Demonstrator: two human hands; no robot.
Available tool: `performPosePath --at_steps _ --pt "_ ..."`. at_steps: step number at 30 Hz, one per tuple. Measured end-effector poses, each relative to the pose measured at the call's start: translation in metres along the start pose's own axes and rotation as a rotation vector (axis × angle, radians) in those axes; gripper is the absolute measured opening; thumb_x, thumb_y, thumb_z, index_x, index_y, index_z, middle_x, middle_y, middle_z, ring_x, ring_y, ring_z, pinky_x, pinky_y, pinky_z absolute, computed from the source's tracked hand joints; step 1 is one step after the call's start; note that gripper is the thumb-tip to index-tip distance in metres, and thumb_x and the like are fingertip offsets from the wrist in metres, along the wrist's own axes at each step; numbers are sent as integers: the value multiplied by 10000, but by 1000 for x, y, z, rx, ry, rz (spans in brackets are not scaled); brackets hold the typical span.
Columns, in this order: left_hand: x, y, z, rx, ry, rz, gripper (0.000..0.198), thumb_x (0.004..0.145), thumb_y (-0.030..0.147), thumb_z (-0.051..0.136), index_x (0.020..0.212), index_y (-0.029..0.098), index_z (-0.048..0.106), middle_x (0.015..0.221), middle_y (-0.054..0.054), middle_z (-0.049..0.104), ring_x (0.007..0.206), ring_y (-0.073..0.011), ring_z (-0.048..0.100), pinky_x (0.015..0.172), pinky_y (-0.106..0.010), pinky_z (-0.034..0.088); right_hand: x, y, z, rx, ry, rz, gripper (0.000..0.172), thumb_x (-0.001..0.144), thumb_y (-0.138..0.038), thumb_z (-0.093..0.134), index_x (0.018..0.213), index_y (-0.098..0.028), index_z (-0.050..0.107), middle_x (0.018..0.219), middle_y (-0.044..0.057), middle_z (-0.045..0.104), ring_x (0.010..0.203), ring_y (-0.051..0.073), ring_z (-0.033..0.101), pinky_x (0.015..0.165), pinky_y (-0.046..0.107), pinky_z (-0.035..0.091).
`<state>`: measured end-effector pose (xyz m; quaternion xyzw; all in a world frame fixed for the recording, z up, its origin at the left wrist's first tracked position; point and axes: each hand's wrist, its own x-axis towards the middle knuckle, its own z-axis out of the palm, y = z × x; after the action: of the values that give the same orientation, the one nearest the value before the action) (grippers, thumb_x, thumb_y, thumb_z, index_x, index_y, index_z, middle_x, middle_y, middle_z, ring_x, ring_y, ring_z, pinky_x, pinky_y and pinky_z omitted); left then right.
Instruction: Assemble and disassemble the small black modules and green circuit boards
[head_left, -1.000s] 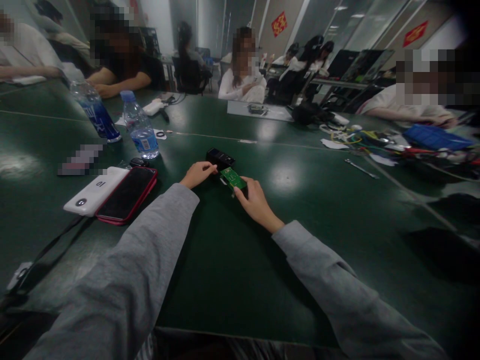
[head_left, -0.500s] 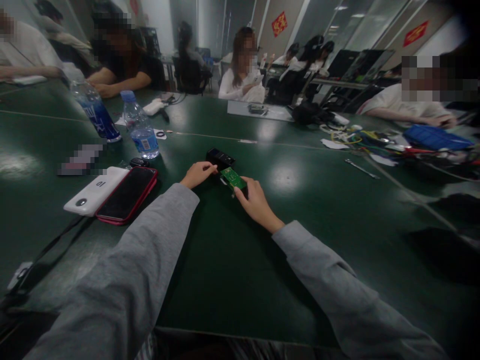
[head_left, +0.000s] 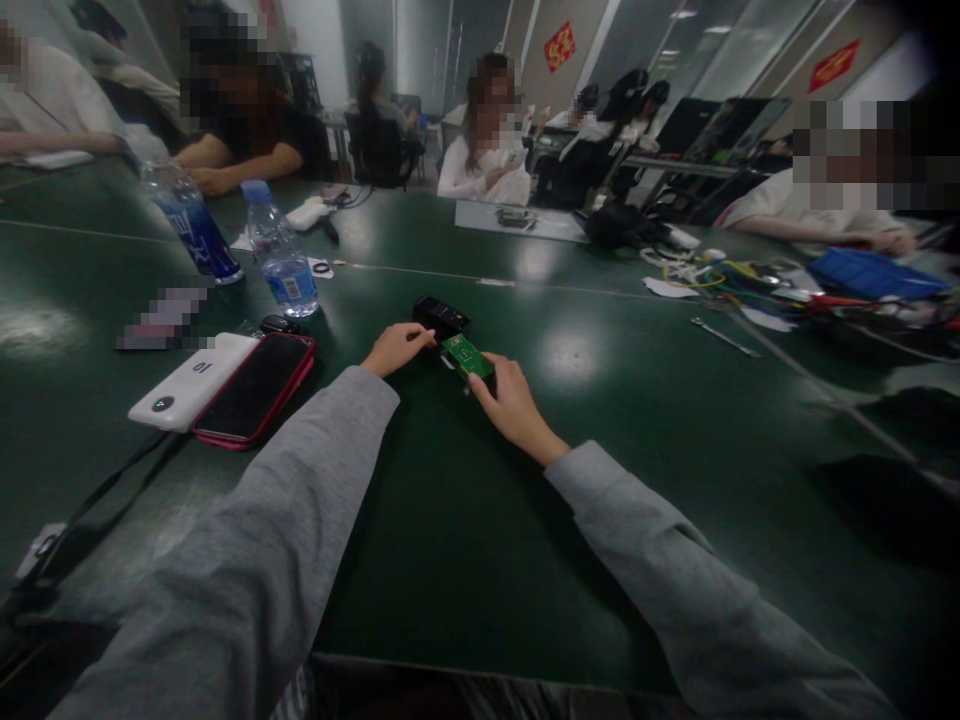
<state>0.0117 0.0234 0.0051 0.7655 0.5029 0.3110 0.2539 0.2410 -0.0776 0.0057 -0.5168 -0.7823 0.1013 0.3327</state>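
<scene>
A green circuit board (head_left: 468,353) is held in my right hand (head_left: 510,400), the thumb along its near edge and the fingers at its right end. My left hand (head_left: 399,348) is closed in a pinch at the board's left side; whatever lies between those fingertips is too small to make out. Just beyond both hands, a black box-shaped case (head_left: 441,313) rests on the green table (head_left: 465,540). A small pale part shows under the board's left edge.
Left of my arms lie a red-cased phone (head_left: 255,390), a white power bank (head_left: 191,385) with a strap, and two bottles, one a clear water bottle (head_left: 281,255). A wrench (head_left: 724,338) and tangled cables (head_left: 720,275) lie to the right. Several people sit around.
</scene>
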Motion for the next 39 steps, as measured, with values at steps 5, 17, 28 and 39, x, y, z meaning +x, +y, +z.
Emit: performPosePath --at_steps 5,17,28,39 --pt "1 -1 1 2 5 -10 364 916 468 484 871 203 730 976 -45 738 943 -196 649 916 -359 471 0 2 1 4 7 -5 500 950 -505 421 1287 -144 491 1221 163 574 1069 316 523 908 510 456" --pt "-2 2 -1 8 -11 -1 366 920 464 471 868 201 720 976 -50 731 923 -198 643 907 -374 471 0 -2 -2 4 -9 3 494 953 -500 418 1291 -149 492 1219 165 571 1075 316 526 906 504 458" --pt "-3 2 -1 23 -17 1 375 922 473 465 891 203 722 997 -47 728 926 -197 640 901 -367 470 0 -3 -2 5 -22 16 509 953 -500 416 1296 -131 486 1219 172 569 1071 315 522 908 506 459" --pt "-2 1 1 59 1 -11 366 917 476 473 882 218 731 986 -44 733 915 -202 646 875 -362 480 0 -1 0 5 -3 7 493 947 -496 428 1294 -151 487 1207 162 575 1072 314 522 909 513 458"
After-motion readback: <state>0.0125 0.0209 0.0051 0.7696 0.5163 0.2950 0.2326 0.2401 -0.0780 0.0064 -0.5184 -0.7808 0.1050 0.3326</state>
